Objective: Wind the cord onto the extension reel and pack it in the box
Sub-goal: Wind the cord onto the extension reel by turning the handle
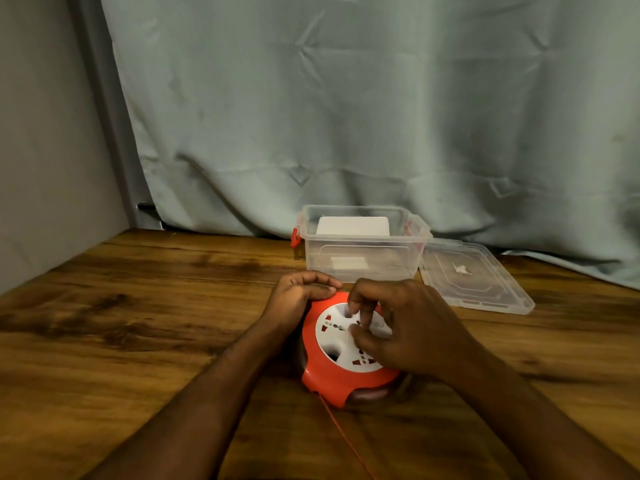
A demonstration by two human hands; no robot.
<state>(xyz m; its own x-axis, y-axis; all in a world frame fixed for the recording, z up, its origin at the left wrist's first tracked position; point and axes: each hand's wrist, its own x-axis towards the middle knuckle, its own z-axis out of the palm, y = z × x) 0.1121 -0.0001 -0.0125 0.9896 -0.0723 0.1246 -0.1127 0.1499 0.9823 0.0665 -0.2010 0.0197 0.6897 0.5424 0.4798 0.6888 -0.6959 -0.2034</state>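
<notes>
Wooden table (121, 323) out front, a pale green curtain (346, 116) hanging behind it, grey wall (41, 150) off to the left. Centre stage, near the front edge, sits the reel (337, 372): orange body, white socket face turned up and tilted a little toward the camera. The left hand (298, 299) is on its far left edge, fingers curled over the orange rim, gripping it. The right hand (398, 327) comes in over the white face, fingers bent, fingertips (353, 308) dipping into the round recesses there; the thumb lies low on the face, so it has hold of the white disc. A thin orange cord (349, 441) comes out from the reel's near edge and runs down toward the bottom of the frame, lying loose on the wood.

Just behind the hands, the box (363, 251) stands open, clear plastic with orange latches (295, 237) at its sides. Something white shows through it; what it is I cannot tell. Its clear lid (478, 278) lies flat on the table, touching the box on the right. The reel is outside the box, just in front of it.
</notes>
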